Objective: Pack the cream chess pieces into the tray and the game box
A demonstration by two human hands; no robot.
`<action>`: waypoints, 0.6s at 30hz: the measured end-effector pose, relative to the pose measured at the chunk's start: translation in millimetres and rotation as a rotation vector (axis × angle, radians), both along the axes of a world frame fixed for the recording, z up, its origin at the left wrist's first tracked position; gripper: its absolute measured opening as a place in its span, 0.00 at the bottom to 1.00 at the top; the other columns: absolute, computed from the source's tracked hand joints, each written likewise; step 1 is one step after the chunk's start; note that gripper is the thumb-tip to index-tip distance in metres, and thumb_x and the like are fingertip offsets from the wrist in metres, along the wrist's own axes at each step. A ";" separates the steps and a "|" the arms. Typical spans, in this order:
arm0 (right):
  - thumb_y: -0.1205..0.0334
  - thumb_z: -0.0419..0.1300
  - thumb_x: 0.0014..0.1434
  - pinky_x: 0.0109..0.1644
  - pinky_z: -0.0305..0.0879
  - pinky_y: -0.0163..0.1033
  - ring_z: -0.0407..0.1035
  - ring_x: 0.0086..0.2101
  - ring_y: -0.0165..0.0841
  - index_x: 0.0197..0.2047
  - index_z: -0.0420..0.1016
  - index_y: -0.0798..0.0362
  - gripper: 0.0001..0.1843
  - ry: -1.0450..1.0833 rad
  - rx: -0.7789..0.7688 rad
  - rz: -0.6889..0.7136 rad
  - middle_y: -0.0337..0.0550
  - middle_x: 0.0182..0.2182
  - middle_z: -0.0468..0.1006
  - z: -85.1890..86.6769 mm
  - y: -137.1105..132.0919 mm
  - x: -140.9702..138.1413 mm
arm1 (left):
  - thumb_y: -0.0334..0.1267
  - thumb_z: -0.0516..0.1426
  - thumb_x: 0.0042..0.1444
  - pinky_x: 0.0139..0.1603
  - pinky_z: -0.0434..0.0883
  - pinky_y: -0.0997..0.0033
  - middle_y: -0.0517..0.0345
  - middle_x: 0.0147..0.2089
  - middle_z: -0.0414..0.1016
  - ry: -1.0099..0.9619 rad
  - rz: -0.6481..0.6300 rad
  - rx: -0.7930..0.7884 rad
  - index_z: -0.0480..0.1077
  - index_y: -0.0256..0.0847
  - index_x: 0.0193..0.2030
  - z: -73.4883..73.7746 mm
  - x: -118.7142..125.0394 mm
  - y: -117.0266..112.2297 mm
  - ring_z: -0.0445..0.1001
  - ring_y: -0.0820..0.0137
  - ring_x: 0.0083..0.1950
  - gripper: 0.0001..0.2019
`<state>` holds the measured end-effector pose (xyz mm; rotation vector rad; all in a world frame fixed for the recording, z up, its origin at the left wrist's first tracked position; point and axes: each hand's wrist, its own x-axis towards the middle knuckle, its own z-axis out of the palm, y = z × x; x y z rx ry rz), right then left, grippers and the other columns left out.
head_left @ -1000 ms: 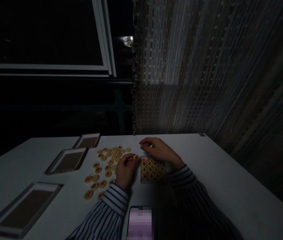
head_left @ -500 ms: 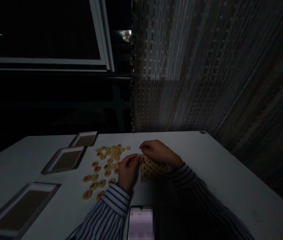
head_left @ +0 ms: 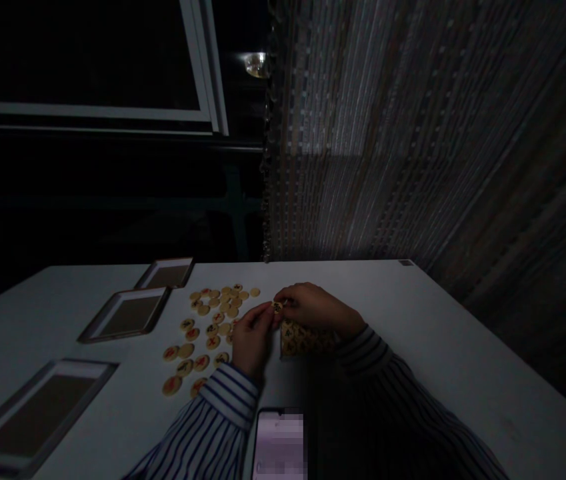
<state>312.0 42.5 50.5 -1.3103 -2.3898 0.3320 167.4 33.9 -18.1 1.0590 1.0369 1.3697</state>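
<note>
A round xiangqi piece with a dark character [head_left: 277, 307] is pinched between the fingertips of my left hand [head_left: 253, 340] and my right hand [head_left: 313, 308]. Both hands are closed on it, just above the left back corner of a box of xiangqi pieces [head_left: 303, 339]. Rows of pieces fill that box, and my right hand and wrist hide its back and right parts. Loose xiangqi pieces [head_left: 201, 362] lie scattered left of my left hand, some showing red or black characters, others plain side up.
Three shallow framed trays [head_left: 47, 413] stand along the left of the white table [head_left: 413, 400]. A lit phone [head_left: 280, 443] lies at the front between my forearms. Behind the table hang a string curtain [head_left: 353, 167] and a dark window [head_left: 87, 60].
My right fingers have come down to meet my left fingertips, and both now hold the piece up with its character showing. The view has shifted slightly.
</note>
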 end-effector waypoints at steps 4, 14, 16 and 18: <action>0.60 0.55 0.52 0.42 0.58 0.37 0.67 0.40 0.37 0.45 0.72 0.53 0.16 -0.040 0.050 0.003 0.46 0.38 0.76 -1.0 -0.8 -1.2 | 0.42 0.60 0.43 0.36 0.71 0.70 0.53 0.32 0.77 -0.017 0.009 -0.041 0.72 0.33 0.38 3.3 0.5 -1.2 0.74 0.71 0.31 0.16; 0.60 0.55 0.52 0.45 0.56 0.36 0.66 0.41 0.35 0.43 0.72 0.56 0.16 -0.057 0.097 0.010 0.47 0.38 0.75 -2.8 -0.5 -4.2 | 0.43 0.59 0.44 0.37 0.70 0.72 0.54 0.32 0.77 -0.012 -0.009 -0.017 0.72 0.34 0.39 -0.2 -1.1 1.2 0.74 0.72 0.33 0.17; 0.59 0.55 0.52 0.45 0.56 0.36 0.66 0.41 0.35 0.44 0.72 0.56 0.16 -0.088 0.103 -0.012 0.47 0.38 0.75 -3.5 1.1 -2.5 | 0.43 0.58 0.45 0.38 0.70 0.71 0.53 0.33 0.77 0.027 0.014 -0.003 0.72 0.33 0.39 0.8 -1.1 1.1 0.74 0.71 0.34 0.17; 0.59 0.55 0.52 0.45 0.55 0.35 0.66 0.41 0.34 0.44 0.72 0.57 0.17 -0.126 0.110 -0.043 0.47 0.38 0.75 -4.7 2.8 0.6 | 0.42 0.58 0.45 0.40 0.70 0.69 0.52 0.33 0.77 0.080 0.051 0.006 0.71 0.33 0.39 1.9 -1.1 0.9 0.74 0.69 0.35 0.16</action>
